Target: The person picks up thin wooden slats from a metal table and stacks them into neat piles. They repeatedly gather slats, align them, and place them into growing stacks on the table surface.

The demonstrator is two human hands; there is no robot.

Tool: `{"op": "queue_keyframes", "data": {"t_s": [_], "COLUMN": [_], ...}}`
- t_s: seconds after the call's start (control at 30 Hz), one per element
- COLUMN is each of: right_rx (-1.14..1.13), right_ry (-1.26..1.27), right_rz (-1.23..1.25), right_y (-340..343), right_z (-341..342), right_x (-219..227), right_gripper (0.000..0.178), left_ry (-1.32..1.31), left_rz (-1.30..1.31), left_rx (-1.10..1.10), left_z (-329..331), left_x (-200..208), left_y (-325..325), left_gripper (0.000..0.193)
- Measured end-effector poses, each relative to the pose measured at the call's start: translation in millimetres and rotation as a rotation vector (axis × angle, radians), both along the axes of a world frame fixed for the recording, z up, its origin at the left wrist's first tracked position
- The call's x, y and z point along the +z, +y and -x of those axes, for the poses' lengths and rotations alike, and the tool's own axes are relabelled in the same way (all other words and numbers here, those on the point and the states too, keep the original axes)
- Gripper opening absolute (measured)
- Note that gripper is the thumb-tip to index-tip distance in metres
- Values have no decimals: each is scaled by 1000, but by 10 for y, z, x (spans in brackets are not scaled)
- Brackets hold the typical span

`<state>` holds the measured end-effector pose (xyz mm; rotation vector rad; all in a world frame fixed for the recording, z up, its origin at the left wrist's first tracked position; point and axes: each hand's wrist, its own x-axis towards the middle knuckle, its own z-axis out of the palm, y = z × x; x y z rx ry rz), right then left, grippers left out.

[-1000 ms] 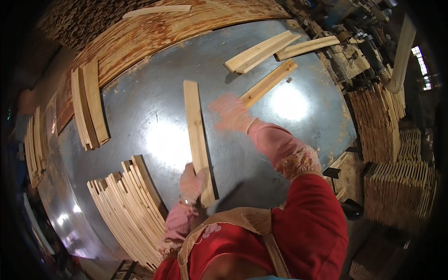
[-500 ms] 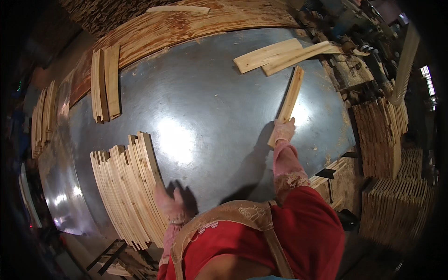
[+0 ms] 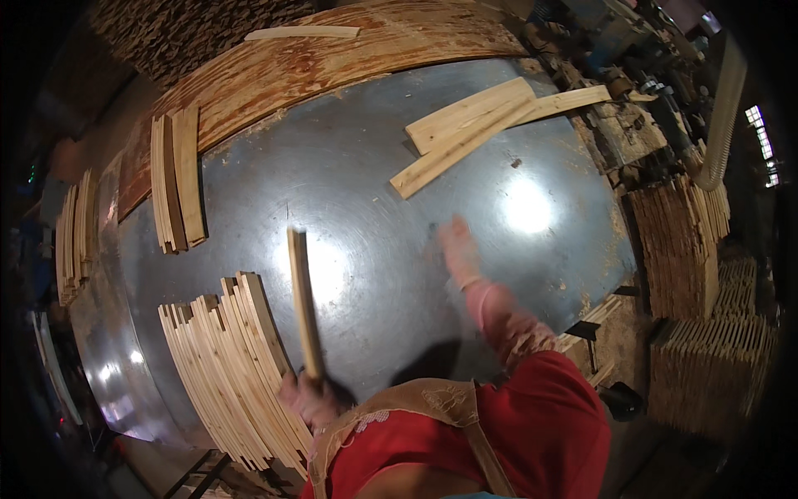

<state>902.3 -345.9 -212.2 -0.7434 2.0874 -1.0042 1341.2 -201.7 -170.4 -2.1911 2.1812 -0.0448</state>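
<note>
My left hand [image 3: 309,401] is closed around the lower end of a narrow wooden strip [image 3: 302,291], which points away from me over the metal tabletop [image 3: 366,249]. Just left of that hand lies a row of similar wooden strips [image 3: 220,366], packed side by side with uneven far ends. My right hand [image 3: 458,252], blurred by motion, reaches over the middle of the table with fingers stretched out and nothing visible in them. Beyond it, several pale boards [image 3: 461,143] lie overlapping, one slanting toward me.
A few more strips [image 3: 176,183] lie at the table's far left. A rough wooden board [image 3: 332,62] borders the far edge, with one loose slat [image 3: 303,32] on it. Stacked wood [image 3: 673,249] stands to the right, near a ribbed hose [image 3: 719,125] and machinery.
The strip that my right hand held is now in my left hand, beside the row. My right hand has let go and moved left. One far board has shifted toward me.
</note>
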Motion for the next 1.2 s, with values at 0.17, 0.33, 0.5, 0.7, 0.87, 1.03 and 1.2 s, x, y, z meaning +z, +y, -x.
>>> {"op": "queue_keyframes", "data": {"t_s": [0.17, 0.33, 0.5, 0.7, 0.87, 1.03, 1.2], "right_rx": [-278, -436, -179, -226, -319, -329, -181], "right_ry": [77, -67, -393, -492, -201, -666, -653], "right_rz": [246, 422, 353, 543, 557, 546, 318], "right_y": [-1499, -2149, -1252, -601, -1348, -1698, -1049], "right_z": [1343, 1281, 1155, 1846, 2595, 1997, 1012], "right_x": [-721, -681, -421, -94, -74, -383, -211], "right_gripper": [55, 52, 51, 57, 68, 55, 52], "left_ry": [-117, 465, 668, 269, 290, 268, 300], "left_rz": [166, 182, 83, -10, -240, -179, -288], "left_rx": [177, -76, -574, -743, -662, -595, -335], "left_z": [-675, 727, 2767, 4412, 4462, 3754, 2617], "left_x": [-596, -373, -177, -125, -491, -605, -323], "left_y": [141, -1928, -3701, -4573, -4401, -3411, -2580], "left_gripper": [89, 76, 74, 96, 85, 66, 60]}}
